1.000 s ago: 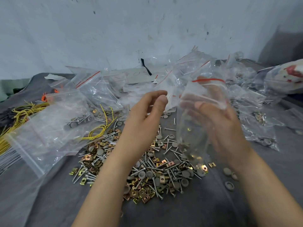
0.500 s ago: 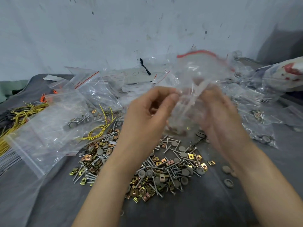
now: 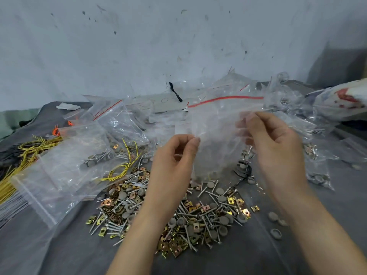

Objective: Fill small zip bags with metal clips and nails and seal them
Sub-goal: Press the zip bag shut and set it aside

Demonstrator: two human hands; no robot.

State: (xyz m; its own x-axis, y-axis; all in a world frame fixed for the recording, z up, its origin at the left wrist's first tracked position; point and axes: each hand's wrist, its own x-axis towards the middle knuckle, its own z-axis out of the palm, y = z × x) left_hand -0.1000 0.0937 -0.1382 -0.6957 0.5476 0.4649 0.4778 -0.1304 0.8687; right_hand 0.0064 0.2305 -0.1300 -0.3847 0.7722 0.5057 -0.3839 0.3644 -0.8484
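Locate the zip bag [image 3: 216,135] in mid-air between both hands, directly above the loose pile of nails and clips [image 3: 178,211], clear of the tabletop [image 3: 238,262], with the red zip strip [image 3: 224,99] uppermost and running nearly level. Treat the contents as unknown: film too blurred to show any hardware inside. Check the left hand [image 3: 174,155]: thumb and forefinger pinching the bag's left edge below the strip, remaining fingers curled inward. Check the right hand [image 3: 278,147]: fingers [image 3: 258,124] closed on the right side of the film, thumb partly behind the plastic, exact contact not determinable through the blur. Judge the step as stretching the bag flat and squaring its mouth, ahead of filling or sealing; cannot tell from the strip whether already pressed closed. For a good result, hold the mouth upward, draw the two edges apart with equal tension to remove wrinkles, then shift both pinches up to the strip itself. Press from one end of the strip to the other without skipping, and avoid trapping film or a nail shank in the track. Work over the pile so as to catch any dropped piece. Ignore the large clear bag [image 3: 65,165] at left, the yellow wire [image 3: 119,169] beside it, and the heap of bags [image 3: 288,100] against the wall [image 3: 139,46] behind.
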